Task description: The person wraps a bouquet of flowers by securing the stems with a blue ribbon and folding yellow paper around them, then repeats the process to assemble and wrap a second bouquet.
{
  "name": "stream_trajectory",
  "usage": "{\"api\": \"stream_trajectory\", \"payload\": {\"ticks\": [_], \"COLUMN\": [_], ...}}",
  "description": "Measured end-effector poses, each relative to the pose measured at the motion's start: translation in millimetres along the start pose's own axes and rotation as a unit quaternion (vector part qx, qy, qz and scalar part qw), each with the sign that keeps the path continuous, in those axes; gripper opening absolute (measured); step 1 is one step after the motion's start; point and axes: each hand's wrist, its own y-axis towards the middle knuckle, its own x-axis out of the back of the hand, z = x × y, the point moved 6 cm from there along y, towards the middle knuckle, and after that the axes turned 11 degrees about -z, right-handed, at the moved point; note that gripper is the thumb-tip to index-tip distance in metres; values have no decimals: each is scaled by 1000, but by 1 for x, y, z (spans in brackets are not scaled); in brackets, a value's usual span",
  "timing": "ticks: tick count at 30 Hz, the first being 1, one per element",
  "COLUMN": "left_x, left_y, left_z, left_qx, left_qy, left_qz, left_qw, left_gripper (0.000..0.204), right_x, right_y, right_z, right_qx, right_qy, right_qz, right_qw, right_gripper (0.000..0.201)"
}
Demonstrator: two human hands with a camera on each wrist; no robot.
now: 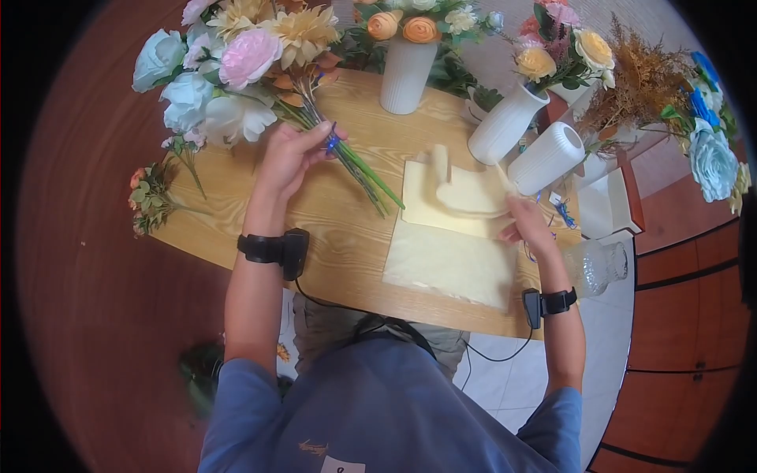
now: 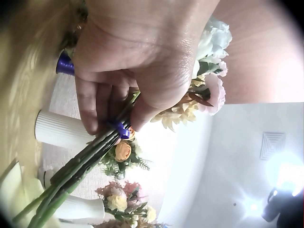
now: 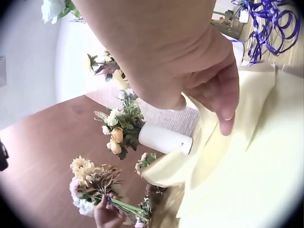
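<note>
My left hand [image 1: 293,154] grips a bouquet of artificial flowers [image 1: 248,59] by its stems, at a blue-purple ribbon [image 2: 123,130] tied round them. The blooms lean to the far left, and the green stem ends [image 1: 364,175] point toward the table's middle. With my right hand [image 1: 530,227] I pinch the right edge of a cream sheet of wrapping paper [image 1: 473,195], whose far part curls up off the stack. More pale sheets [image 1: 453,256] lie flat beneath it, near the table's front edge. The right thumb is mostly hidden in the right wrist view.
White ribbed vases [image 1: 408,77] with flowers stand along the table's far side, and a white vase [image 1: 547,158] tilts near the right. Blue-purple ribbon [image 3: 270,26] lies past the paper. A clear glass vase [image 1: 595,268] is at the right edge, small loose flowers [image 1: 150,197] at the left.
</note>
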Motion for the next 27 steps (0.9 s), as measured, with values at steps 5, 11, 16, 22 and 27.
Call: {"api": "stream_trajectory", "payload": {"ticks": [5, 11, 16, 22, 27], "left_x": [3, -5, -25, -45, -41], "left_y": [1, -3, -1, -8, -10], "left_z": [6, 4, 8, 3, -7], "left_qx": [16, 13, 12, -2, -35], "left_qy": [0, 5, -18, -11, -16], "left_qz": [-18, -30, 8, 41, 69], "left_qw": [1000, 999, 1000, 999, 997], "left_gripper": [21, 21, 17, 15, 17], "right_x": [7, 9, -60, -169, -190], "right_y": [-11, -49, -73, -54, -71], "right_z": [2, 76, 134, 142, 147], "right_qx": [19, 184, 348, 302, 157], "right_qy": [-180, -313, -156, 7, 92], "right_qz": [23, -40, 39, 261, 355], "right_qw": [983, 931, 924, 917, 917], "right_gripper": [55, 49, 41, 47, 38]}}
